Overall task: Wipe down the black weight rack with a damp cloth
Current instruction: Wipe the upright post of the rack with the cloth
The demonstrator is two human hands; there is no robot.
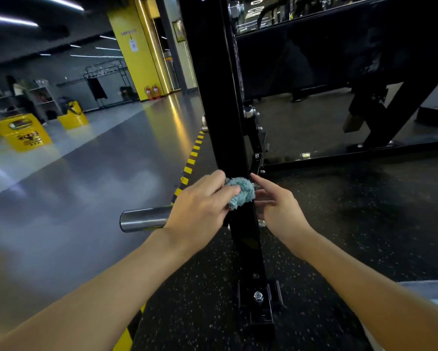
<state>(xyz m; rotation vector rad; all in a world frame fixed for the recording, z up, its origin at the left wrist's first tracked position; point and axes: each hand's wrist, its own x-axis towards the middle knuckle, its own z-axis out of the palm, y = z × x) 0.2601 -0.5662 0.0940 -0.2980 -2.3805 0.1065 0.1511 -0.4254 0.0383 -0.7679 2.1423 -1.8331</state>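
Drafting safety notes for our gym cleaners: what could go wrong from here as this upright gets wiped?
1. The left hand grips the cloth just above the chrome weight peg; a downward stroke could knock the wrist on it.
2. The right hand sits beside bolts on the rack upright; cloth or knuckles may snag there.

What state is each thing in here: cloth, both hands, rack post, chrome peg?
rack post: standing, bolted at its foot.
cloth: bunched up, pressed on the rack post.
left hand: grips the cloth.
right hand: open, fingertips beside the cloth, holding nothing.
chrome peg: bare, no plates on it.
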